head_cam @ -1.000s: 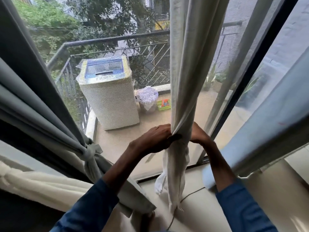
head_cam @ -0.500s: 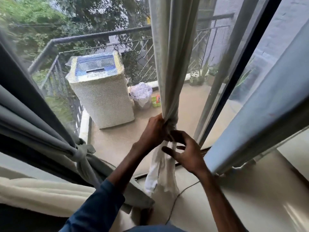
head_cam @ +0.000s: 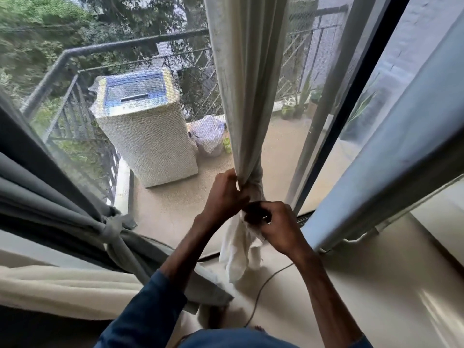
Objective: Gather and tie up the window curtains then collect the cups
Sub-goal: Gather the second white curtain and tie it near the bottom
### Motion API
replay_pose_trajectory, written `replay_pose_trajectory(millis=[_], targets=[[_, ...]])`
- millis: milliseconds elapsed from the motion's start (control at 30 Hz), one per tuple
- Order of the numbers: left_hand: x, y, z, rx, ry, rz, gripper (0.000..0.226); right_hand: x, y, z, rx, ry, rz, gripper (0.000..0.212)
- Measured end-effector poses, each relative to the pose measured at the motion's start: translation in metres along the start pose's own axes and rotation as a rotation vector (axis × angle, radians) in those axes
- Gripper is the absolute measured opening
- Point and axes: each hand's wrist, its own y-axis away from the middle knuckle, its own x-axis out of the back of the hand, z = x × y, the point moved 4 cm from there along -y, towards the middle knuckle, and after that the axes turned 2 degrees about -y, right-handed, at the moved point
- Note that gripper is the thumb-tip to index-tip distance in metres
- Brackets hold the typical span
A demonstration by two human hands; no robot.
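**Tight around the middle curtain, floor open to the right**

Pale cream gathered fabric curtain (head_cam: pixel 241 96) hangs dead centre; mesh-covered window pane (head_cam: pixel 163 217) just behind blocks any reach forward. Left: grey knotted fabric curtain (head_cam: pixel 110 227) slants across, with an open gap between the two. Right: dark metal window post (head_cam: pixel 351 109) and pale blue fabric curtain panel (head_cam: pixel 401 146) close in, leaving a narrow gap. Beige smooth floor (head_cam: pixel 376 285) free, crossed only by a thin dark cord (head_cam: pixel 262 287) near the cream curtain's foot.
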Motion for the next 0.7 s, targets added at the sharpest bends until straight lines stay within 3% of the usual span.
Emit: replay_pose_trajectory(millis=[133,300,467,600,700], targets=[[0.010,-0.001,-0.010,0.103,-0.036,-0.013,0.032,0.011,-0.003,0.005,0.028,0.006,0.028,0.022],[0.009,0.005,-0.017,0.013,-0.205,0.044,0.023,0.038,-0.013,0.006,0.116,0.023,0.101,0.013],[0.005,0.005,-0.012,-0.157,0.000,-0.075,0.018,0.060,-0.028,0.013,0.089,0.052,0.118,0.014],[-0.005,-0.003,-0.030,-0.116,0.101,-0.233,0.032,0.073,-0.035,0.029,0.075,0.101,0.129,0.011],[-0.013,-0.004,-0.049,-0.074,0.201,-0.261,0.042,0.072,-0.036,0.042,0.023,0.091,0.112,0.011]])
